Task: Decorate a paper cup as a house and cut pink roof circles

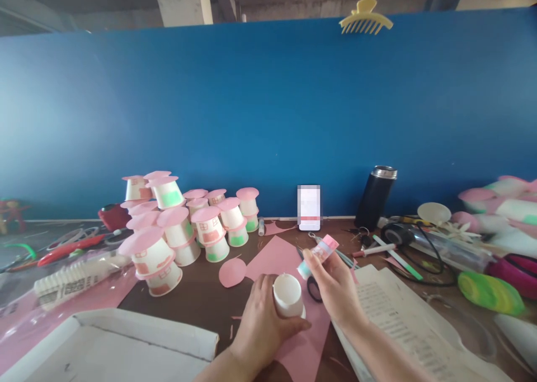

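Blue partition, one, behind one brown worktop. Open white box, one, near left. Pink-topped cup stacks, far left: several, overlapping, total not countable. Dark bottle, one, far right. Hands, two. Left hand, near centre: fingers wrapped round one white cup, base up. Right hand: fingers gripping one pink-and-teal tube, probably glue, just right of the cup, apparently not touching. Judgement: steady the cup without denting its wall; angle the tube squarely, press lightly. Phone, one, far centre. Loose pink disc, one, flat, left of the cup.
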`<state>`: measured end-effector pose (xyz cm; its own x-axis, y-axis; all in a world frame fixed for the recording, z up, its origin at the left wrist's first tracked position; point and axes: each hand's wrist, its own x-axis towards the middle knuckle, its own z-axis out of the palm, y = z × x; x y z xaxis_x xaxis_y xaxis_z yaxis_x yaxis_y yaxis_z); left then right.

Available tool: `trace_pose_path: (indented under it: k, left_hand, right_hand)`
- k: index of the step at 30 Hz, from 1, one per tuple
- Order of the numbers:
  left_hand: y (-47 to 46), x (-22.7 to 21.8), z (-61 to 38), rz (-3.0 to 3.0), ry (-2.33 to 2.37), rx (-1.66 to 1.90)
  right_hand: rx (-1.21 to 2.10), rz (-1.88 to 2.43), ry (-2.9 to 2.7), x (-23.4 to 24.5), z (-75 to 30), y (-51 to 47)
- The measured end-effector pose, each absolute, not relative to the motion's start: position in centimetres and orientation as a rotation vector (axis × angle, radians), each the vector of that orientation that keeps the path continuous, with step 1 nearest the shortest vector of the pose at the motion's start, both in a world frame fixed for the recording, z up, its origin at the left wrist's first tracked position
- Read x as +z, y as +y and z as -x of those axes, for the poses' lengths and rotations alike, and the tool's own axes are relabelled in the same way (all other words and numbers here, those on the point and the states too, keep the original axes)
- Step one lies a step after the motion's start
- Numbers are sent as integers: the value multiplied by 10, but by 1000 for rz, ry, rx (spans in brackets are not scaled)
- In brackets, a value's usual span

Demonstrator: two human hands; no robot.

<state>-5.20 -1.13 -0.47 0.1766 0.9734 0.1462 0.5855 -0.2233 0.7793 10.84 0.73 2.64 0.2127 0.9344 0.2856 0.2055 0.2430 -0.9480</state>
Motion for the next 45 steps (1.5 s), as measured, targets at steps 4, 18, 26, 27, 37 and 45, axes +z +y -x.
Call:
trace_pose_path:
  k: [4,18,26,27,37,45]
  left_hand:
    - [-9,-5,52,-1913,1496,848]
    - [-11,-3,54,-2001,1503,784]
    - [-15,-3,53,-1982,1427,836]
    - [-15,-2,54,-1968,1388,853]
    - [-11,8,59,-1838,1283,767]
    - [-13,6,56,-1886,1318,768]
  right_hand:
    - [760,1224,-1326,27,-104,1]
    - [702,1409,-1309,25,-97,2]
    - [695,1459,-1284,23,-97,6]
    - [701,1465,-1280,23,-97,6]
    - [739,1442,-1238,14,-100,11]
    - [760,1315,-1235,27,-106,11]
